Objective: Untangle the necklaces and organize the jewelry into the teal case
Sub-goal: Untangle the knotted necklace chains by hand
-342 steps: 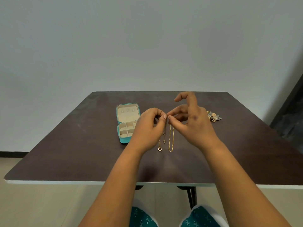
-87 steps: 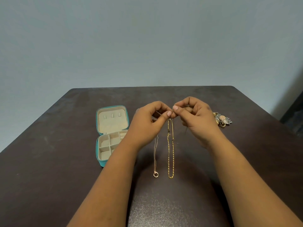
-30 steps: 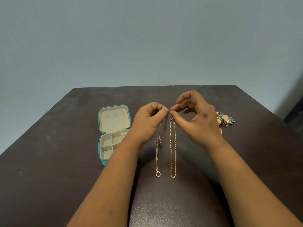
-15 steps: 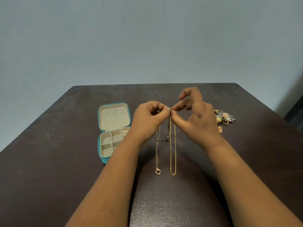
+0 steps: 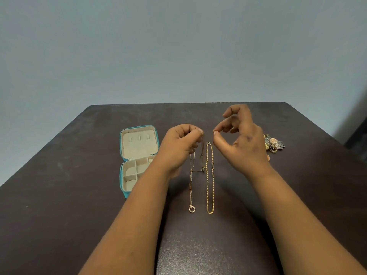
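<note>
The open teal case (image 5: 121, 176) lies left of centre, its cream lid and compartments showing. My left hand (image 5: 177, 148) pinches the top ends of a thin rose-gold necklace (image 5: 191, 185) with a ring pendant (image 5: 191, 209) and of a darker thin chain (image 5: 202, 153). That dark chain crosses at a small knot (image 5: 203, 169) toward the gold link chain (image 5: 210, 179). The gold chain lies straight on the table, free at its top end. My right hand (image 5: 241, 144) hovers just right of it, thumb and forefinger close together, holding nothing I can see.
A cluster of brooches and other jewelry (image 5: 274, 143) sits behind my right hand, with a small orange piece (image 5: 268, 157) beside my wrist. The dark brown table (image 5: 59, 195) stands against a plain grey wall.
My right hand has let go of the gold chain's top end and drawn away to the right. The chain now lies flat. My left hand still pinches the thin chains.
</note>
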